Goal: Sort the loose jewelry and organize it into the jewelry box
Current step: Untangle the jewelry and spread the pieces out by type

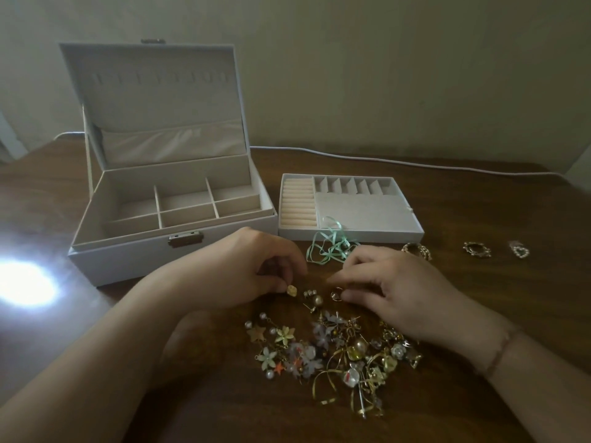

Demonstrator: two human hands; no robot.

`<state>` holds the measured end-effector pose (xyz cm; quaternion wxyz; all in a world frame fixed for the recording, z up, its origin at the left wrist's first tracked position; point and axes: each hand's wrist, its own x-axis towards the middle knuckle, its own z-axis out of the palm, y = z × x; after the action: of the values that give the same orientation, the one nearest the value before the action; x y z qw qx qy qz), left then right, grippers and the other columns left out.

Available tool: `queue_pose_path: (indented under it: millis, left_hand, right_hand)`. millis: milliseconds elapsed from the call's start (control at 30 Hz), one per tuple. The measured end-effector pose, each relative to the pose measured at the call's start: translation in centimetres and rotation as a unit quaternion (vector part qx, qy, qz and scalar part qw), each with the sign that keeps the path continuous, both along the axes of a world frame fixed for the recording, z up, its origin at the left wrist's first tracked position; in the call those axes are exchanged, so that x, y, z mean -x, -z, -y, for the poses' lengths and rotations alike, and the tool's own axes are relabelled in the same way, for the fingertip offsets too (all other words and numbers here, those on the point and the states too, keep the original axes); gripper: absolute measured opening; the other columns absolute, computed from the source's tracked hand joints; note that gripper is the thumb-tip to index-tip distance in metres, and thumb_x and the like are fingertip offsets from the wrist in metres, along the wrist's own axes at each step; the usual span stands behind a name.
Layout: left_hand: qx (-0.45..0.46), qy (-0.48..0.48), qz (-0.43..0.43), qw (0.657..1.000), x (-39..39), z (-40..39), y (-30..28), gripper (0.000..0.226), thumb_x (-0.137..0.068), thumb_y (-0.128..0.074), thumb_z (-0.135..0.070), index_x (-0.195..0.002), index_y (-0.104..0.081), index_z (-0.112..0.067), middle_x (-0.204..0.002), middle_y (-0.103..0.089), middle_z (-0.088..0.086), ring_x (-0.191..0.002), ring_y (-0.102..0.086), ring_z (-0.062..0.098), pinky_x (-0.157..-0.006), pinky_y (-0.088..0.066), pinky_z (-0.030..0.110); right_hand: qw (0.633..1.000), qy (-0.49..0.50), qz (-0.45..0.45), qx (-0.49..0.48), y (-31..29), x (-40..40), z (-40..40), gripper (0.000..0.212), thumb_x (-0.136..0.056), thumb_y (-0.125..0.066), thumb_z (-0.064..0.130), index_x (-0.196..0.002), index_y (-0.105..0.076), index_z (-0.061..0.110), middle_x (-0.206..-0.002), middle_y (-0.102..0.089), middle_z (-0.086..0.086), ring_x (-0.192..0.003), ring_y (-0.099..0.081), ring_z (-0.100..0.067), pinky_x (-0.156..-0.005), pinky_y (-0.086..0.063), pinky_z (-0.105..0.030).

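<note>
Left hand [246, 270] pinches a small gold leaf-shaped charm [291, 290] in its fingers; right hand [396, 292] fingers close on a small gold ring [336, 295], above the tangled jewelry pile [335, 353] on the dark wooden surface [479, 203]

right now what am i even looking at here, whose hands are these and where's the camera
There is one picture, from a camera worn on a person's head, looking down at their own bare hands; no machine is involved. On the wooden table stand an open white jewelry box, its removed tray, a green ribbon and a pile of loose jewelry. The left hand pinches a small gold charm. The right hand touches a small ring-like piece; whether it grips it is unclear.
</note>
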<state>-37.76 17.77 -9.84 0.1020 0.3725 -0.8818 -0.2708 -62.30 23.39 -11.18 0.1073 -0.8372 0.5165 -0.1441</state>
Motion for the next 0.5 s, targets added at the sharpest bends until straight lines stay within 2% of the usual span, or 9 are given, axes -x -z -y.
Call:
queue_pose_path:
  millis: [133, 200, 300, 367, 433, 500]
  left_hand:
    - [-0.026, 0.026, 0.016, 0.999, -0.2, -0.3, -0.5, 0.032, -0.089, -0.071, -0.01, -0.108, -0.067, -0.036, -0.089, -0.068, -0.016, -0.087, -0.064, -0.001, -0.074, -0.05, 0.012]
    - [-0.033, 0.046, 0.028, 0.998, -0.3, -0.5, -0.7, 0.032, -0.089, -0.07, -0.008, -0.111, -0.069, -0.031, -0.088, -0.067, -0.015, -0.087, -0.064, 0.001, -0.074, -0.05, 0.013]
    - [-0.044, 0.06, 0.035, 0.997, -0.5, -0.6, -0.8, 0.03, -0.089, -0.069, -0.008, -0.111, -0.068, -0.029, -0.089, -0.066, -0.015, -0.087, -0.064, 0.002, -0.071, -0.05, 0.013]
    - [-0.036, 0.065, 0.04, 0.996, -0.4, -0.6, -0.7, 0.027, -0.09, -0.07, -0.014, -0.111, -0.067, -0.031, -0.092, -0.065, -0.015, -0.087, -0.063, 0.003, -0.072, -0.05, 0.015]
    - [-0.009, 0.066, 0.031, 0.997, -0.2, -0.6, -0.4, 0.024, -0.09, -0.071, -0.021, -0.11, -0.067, -0.033, -0.096, -0.063, -0.016, -0.09, -0.062, 0.004, -0.075, -0.053, 0.02]
    - [0.023, 0.067, -0.003, 0.997, 0.4, -0.8, 0.1, 0.024, -0.09, -0.071, -0.024, -0.111, -0.067, -0.033, -0.102, -0.061, -0.017, -0.096, -0.062, 0.005, -0.08, -0.054, 0.025]
  right_hand:
    - [1.0, -0.007, -0.013, -0.002, 0.0, -0.2, 0.3, 0.023, -0.089, -0.063, 0.042, -0.111, -0.067, 0.043, -0.102, -0.053, 0.027, -0.097, -0.05, 0.004, -0.084, -0.047, -0.029]
    - [1.0, -0.004, -0.01, -0.013, 0.0, -0.1, 0.3, 0.013, -0.087, -0.065, 0.043, -0.1, -0.064, 0.043, -0.101, -0.052, 0.03, -0.098, -0.049, 0.005, -0.086, -0.046, -0.027]
    - [1.0, 0.003, -0.001, -0.027, -0.3, 0.4, 0.2, 0.011, -0.084, -0.07, 0.039, -0.086, -0.059, 0.039, -0.092, -0.056, 0.026, -0.091, -0.052, 0.005, -0.078, -0.045, -0.024]
    - [0.998, 0.023, 0.039, -0.048, -0.8, 1.4, 0.0, 0.011, -0.085, -0.071, 0.032, -0.086, -0.061, 0.038, -0.084, -0.06, 0.022, -0.085, -0.055, 0.004, -0.069, -0.041, -0.014]
    - [0.991, 0.045, 0.111, -0.058, -1.6, 2.7, -0.2, 0.016, -0.087, -0.069, 0.026, -0.09, -0.063, 0.04, -0.083, -0.063, 0.018, -0.082, -0.058, 0.0, -0.066, -0.045, -0.013]
    - [0.987, 0.054, 0.14, -0.061, -2.4, 4.2, -0.3, 0.019, -0.088, -0.066, 0.022, -0.091, -0.064, 0.041, -0.088, -0.064, 0.019, -0.083, -0.06, -0.004, -0.067, -0.047, -0.016]
